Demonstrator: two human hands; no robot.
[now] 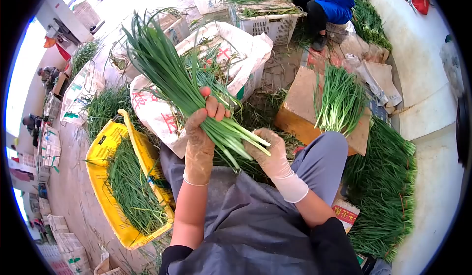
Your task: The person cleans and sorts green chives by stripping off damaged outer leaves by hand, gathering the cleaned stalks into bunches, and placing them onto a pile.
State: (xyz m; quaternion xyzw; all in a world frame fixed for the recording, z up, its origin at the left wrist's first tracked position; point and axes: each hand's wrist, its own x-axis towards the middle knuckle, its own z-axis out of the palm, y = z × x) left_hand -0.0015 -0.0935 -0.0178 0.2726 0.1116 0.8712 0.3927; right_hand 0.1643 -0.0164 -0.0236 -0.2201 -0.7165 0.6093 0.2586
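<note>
My left hand [199,130], in a soiled thin glove with bare fingertips, is wrapped round a bunch of garlic chives [164,73]. The green leaves point up and to the left, and the pale stalk ends point down and to the right. My right hand [270,154], in a whitish glove, pinches the stalks near their cut ends; its fingertips are partly hidden. Right of my hands, a smaller pile of chives [339,100] lies on a cardboard box [297,100]. Behind the held bunch stands a white sack-lined crate [253,54] with loose leaves in it.
On the left, a yellow basket [105,154] holds loose chives. Tied chives [381,191] are stacked along the right wall. A person in a blue jacket [334,0] sits at the back beside a white crate [268,27]. Scraps litter the floor.
</note>
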